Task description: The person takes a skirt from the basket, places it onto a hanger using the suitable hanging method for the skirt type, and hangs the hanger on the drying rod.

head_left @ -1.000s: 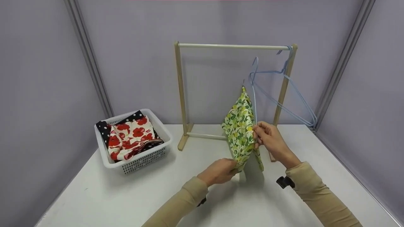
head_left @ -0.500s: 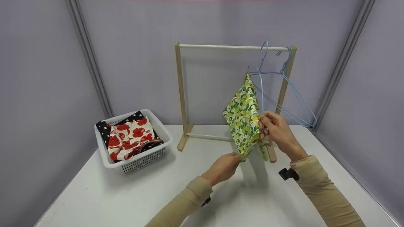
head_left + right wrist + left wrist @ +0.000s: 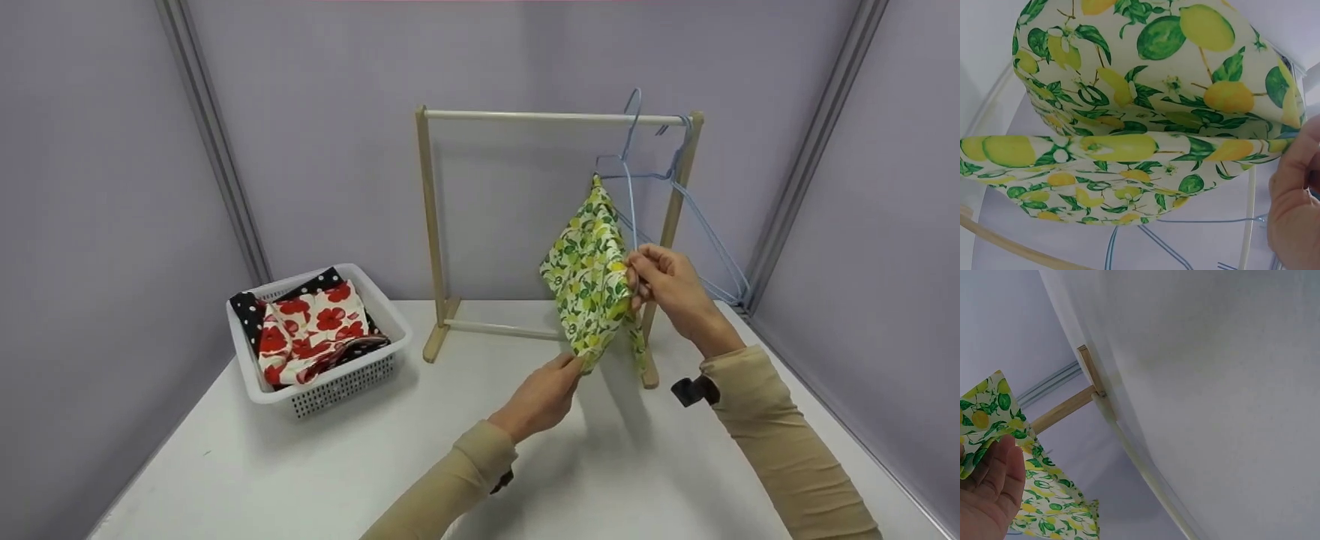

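Observation:
A green-and-yellow lemon-print cloth (image 3: 589,277) hangs on a light blue wire hanger (image 3: 631,206), held up off the table. My right hand (image 3: 671,292) pinches the hanger's near end together with the cloth's edge. Lower down, my left hand (image 3: 544,394) pinches the cloth's bottom corner between thumb and fingers. The hanger's hook overlaps the rack's top bar (image 3: 525,115) in the head view. In the right wrist view the cloth (image 3: 1129,95) shows folded over, leaving most of the hanger hidden.
Behind stands a small rack with wooden legs (image 3: 430,217). More blue wire hangers (image 3: 709,225) hang at its right end. On the table's left a white basket (image 3: 397,322) holds red-flowered cloth (image 3: 315,322) and black dotted cloth (image 3: 251,319). Grey walls enclose the table.
Both hands have moved up and slightly right, lifting the hanger and lemon-print cloth. The hook has risen from below the rack's bar to its height.

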Motion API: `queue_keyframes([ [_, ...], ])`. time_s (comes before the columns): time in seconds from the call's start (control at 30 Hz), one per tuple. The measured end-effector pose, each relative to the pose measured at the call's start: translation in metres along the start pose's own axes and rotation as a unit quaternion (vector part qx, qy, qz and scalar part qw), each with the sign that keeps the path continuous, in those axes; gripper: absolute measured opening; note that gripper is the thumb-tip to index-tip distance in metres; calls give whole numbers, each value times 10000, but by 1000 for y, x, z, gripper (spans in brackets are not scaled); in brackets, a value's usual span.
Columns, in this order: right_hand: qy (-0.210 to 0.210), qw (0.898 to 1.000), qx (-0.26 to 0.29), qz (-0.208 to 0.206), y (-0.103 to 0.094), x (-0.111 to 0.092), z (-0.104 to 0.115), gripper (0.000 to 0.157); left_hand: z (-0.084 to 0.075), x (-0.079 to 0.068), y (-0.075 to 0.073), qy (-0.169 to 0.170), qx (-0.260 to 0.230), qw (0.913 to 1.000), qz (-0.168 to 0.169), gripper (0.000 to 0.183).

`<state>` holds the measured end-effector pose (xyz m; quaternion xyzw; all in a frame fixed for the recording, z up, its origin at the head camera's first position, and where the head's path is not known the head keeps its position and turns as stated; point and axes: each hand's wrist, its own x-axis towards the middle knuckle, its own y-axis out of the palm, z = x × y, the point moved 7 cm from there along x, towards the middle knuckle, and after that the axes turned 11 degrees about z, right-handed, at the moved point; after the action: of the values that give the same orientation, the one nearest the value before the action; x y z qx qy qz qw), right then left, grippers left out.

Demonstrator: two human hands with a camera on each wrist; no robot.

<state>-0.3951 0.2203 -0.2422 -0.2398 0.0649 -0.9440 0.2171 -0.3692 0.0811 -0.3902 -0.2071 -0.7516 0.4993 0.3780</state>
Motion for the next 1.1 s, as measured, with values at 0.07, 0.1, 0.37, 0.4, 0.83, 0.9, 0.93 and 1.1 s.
queue_keyframes([
  [0.07,-1,10000,7,44,-4,3,0,34,-1,3,-1,30,2,10000,-42,24],
  [0.1,-7,9999,41,92,-6,5,0,35,-1,4,-1,33,-6,10000,-62,22],
  [0.37,-203,9991,324,189,-21,17,0,28,8,16,-11,-284,-665,9972,-191,21],
  [0.4,-216,9991,333,169,-23,18,-1,27,9,17,-11,-314,-747,9965,-207,21],
  [0.83,133,9977,340,-574,-41,19,-16,22,19,25,-9,-533,-1140,9915,-342,18],
  [0.9,133,9970,303,-696,-42,18,-16,22,21,26,-9,-541,-1204,9906,-354,19],
  [0.93,135,9968,279,-737,-42,19,-16,23,22,27,-8,-543,-1236,9902,-365,19],
  [1.1,293,9963,105,-802,-41,18,-16,22,25,27,-4,-545,-1369,9886,-297,18],
])
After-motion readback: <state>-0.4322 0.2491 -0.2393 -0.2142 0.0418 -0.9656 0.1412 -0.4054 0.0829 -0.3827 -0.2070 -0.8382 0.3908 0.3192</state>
